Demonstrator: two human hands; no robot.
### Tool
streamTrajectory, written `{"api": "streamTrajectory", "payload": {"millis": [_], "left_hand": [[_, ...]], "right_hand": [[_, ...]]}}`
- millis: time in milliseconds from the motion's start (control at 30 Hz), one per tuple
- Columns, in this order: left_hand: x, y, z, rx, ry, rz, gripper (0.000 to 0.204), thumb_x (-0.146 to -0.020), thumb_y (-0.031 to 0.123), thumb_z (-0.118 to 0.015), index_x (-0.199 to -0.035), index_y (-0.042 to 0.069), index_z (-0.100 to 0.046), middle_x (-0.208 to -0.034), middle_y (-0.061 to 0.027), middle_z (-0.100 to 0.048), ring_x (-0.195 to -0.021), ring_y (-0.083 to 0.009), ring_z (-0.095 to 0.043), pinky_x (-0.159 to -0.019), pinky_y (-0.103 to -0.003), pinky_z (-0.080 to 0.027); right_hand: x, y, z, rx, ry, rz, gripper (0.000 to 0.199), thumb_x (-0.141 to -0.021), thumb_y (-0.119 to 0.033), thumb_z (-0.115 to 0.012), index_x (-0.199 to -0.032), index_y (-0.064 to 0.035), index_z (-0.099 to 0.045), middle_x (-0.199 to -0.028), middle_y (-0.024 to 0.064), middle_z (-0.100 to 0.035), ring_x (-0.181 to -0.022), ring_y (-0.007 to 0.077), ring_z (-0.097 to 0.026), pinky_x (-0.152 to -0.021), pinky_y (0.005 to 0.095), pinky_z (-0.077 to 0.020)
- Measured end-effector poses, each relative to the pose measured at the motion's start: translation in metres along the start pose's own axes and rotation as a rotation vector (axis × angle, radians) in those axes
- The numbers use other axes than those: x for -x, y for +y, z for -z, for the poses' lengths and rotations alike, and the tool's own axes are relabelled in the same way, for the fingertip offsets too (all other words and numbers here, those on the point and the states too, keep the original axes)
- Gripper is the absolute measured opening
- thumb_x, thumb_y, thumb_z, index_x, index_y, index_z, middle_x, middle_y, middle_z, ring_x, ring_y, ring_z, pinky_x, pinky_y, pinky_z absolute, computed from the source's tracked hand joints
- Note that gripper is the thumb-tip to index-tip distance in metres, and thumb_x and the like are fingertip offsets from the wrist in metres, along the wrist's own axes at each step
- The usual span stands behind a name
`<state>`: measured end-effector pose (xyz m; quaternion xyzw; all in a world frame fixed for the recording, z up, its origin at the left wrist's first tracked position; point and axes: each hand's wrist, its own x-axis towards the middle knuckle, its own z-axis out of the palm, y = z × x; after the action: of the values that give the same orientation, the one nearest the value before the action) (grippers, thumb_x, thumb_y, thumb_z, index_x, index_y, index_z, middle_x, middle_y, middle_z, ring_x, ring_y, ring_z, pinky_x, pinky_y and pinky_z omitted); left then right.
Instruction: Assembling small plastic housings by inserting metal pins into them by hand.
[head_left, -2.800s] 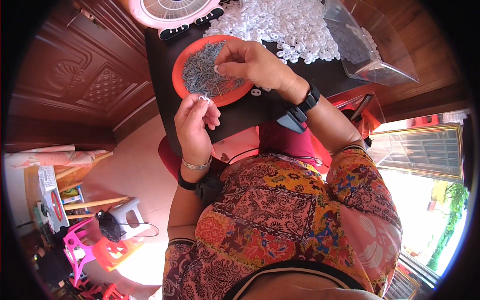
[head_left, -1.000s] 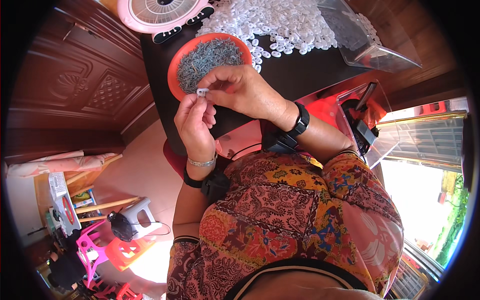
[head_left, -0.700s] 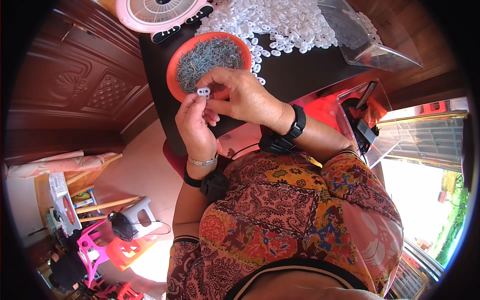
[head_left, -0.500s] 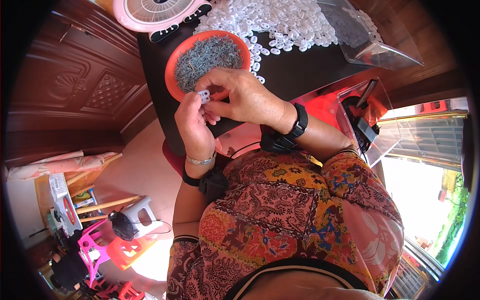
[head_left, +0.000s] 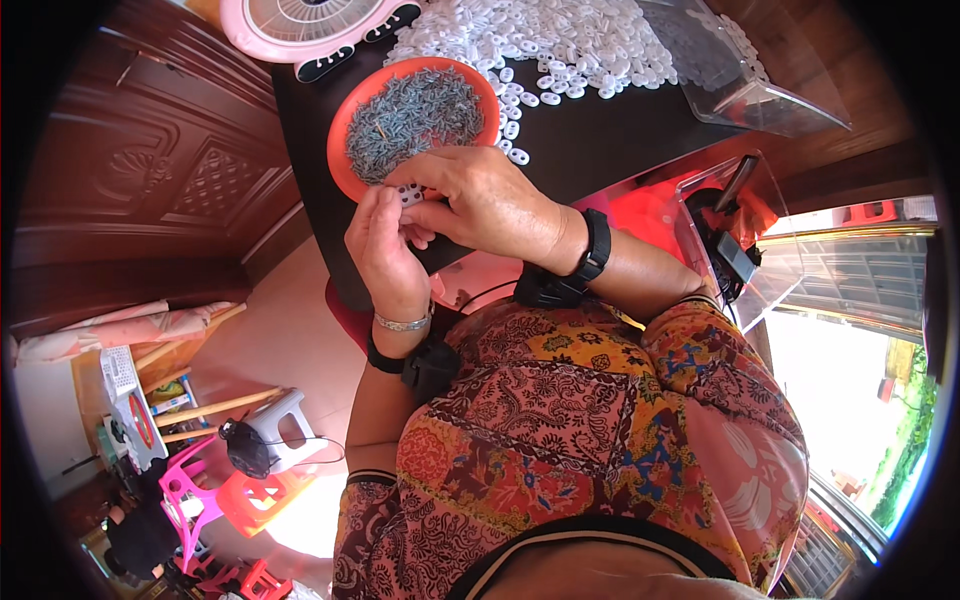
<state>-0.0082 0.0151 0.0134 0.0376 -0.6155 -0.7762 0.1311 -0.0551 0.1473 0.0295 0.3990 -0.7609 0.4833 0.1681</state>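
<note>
My left hand (head_left: 385,260) and my right hand (head_left: 500,200) meet over the near edge of an orange bowl (head_left: 340,160). Between their fingertips sits a small white plastic piece (head_left: 410,194) with dark round holes. Both hands are closed on it, the left from below and the right across its top and side. My fingers cover part of the piece, so I cannot tell whether it is one piece or two together. Short grey screws (head_left: 415,112) heap up inside the bowl, just beyond the fingers.
Many white oval pieces with holes (head_left: 540,45) are piled on the dark table (head_left: 590,135). A pink fan (head_left: 315,30) stands at the far left, and a clear plastic bin (head_left: 750,95) at the far right. Stools (head_left: 285,430) stand on the floor at left.
The white piece between my fingertips now shows several dark holes, where it looked plainer before. My right fingers reach a little further over it. Both hands stay in nearly the same place.
</note>
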Motion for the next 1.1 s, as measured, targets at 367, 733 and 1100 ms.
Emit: {"api": "streamTrajectory", "payload": {"millis": [367, 733, 1100], "left_hand": [[0.007, 0.016, -0.029, -0.131, -0.009, -0.010, 0.030, -0.094, 0.025, -0.049, -0.078, 0.001, -0.057, -0.061, -0.0022, -0.055, -0.051, -0.0064, -0.043, -0.048, -0.021, -0.031], [0.004, 0.020, -0.079, -0.258, 0.059, -0.079, 0.025, -0.094, 0.022, -0.049, -0.084, 0.000, -0.057, -0.061, -0.0022, -0.052, -0.052, -0.0084, -0.044, -0.049, -0.021, -0.032], [-0.006, 0.031, -0.063, -0.133, -0.045, -0.039, 0.026, -0.095, 0.020, -0.044, -0.080, 0.000, -0.053, -0.066, -0.0042, -0.051, -0.053, -0.0092, -0.044, -0.049, -0.021, -0.031]], "right_hand": [[0.006, 0.005, 0.031, -0.163, -0.020, -0.055, 0.017, -0.077, -0.014, -0.072, -0.090, -0.0069, -0.064, -0.072, 0.0088, -0.066, -0.066, 0.0272, -0.066, -0.058, 0.0329, -0.0519], [0.010, 0.035, 0.069, -0.373, 0.062, 0.022, 0.019, -0.078, -0.015, -0.073, -0.094, -0.0073, -0.066, -0.078, 0.0080, -0.067, -0.067, 0.0249, -0.067, -0.058, 0.0298, -0.0528], [-0.001, 0.031, 0.093, -0.174, 0.078, 0.044, 0.023, -0.074, -0.014, -0.074, -0.094, -0.0053, -0.066, -0.086, 0.0106, -0.067, -0.072, 0.0261, -0.067, -0.063, 0.0333, -0.0532]]}}
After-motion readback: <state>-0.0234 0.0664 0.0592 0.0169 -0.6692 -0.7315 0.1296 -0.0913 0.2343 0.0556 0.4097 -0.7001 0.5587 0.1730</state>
